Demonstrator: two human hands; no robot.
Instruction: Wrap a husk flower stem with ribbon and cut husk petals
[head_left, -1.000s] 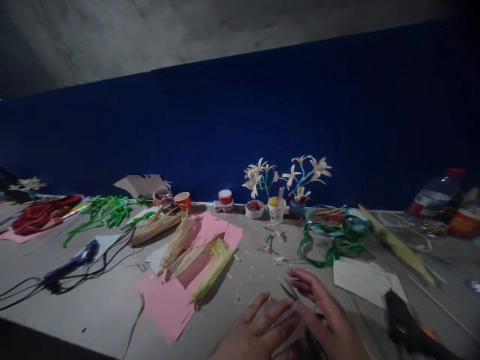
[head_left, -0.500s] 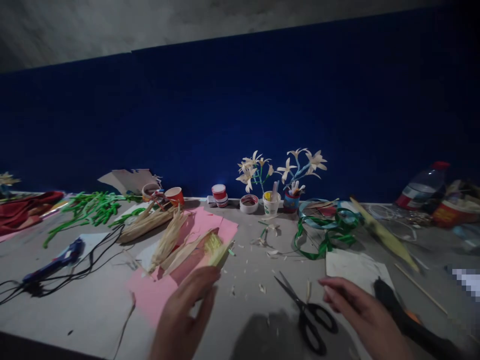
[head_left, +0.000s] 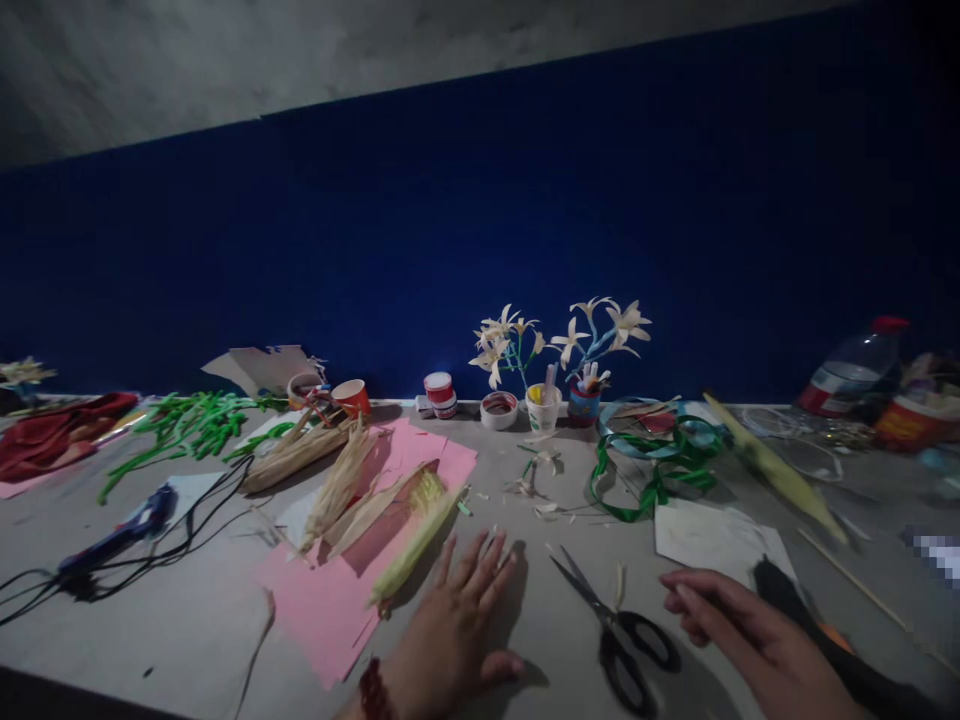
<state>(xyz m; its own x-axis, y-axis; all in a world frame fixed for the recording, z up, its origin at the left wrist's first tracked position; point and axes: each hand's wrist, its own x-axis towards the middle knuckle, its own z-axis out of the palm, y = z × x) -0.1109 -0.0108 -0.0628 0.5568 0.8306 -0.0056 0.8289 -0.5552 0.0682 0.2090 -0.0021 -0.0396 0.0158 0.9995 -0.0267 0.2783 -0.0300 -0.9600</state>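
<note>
My left hand (head_left: 459,630), with a dark red bead bracelet at the wrist, is palm down over the grey table, fingers spread and holding nothing. Just left of its fingers a pale green corn husk (head_left: 420,550) lies across pink paper (head_left: 322,610). Black-handled scissors (head_left: 616,622) rest between my hands, blades apart and pointing away. To their right my right hand (head_left: 739,625) is closed, thumb and fingers pressed together; anything between them is too small or hidden to make out. A small husk strip (head_left: 619,585) lies by the scissors.
Dried husks (head_left: 337,480) lie at the left, near a blue glue gun (head_left: 120,540) with black cords. Behind stand a white cup (head_left: 542,408) and husk flowers (head_left: 495,345). Green ribbon (head_left: 652,490) is at the right; a dark tool (head_left: 802,620) lies beyond my right hand.
My left hand has moved right and down off the pink paper, and its fingers have spread, uncovering the green husk. My right hand has shifted slightly right, still closed.
</note>
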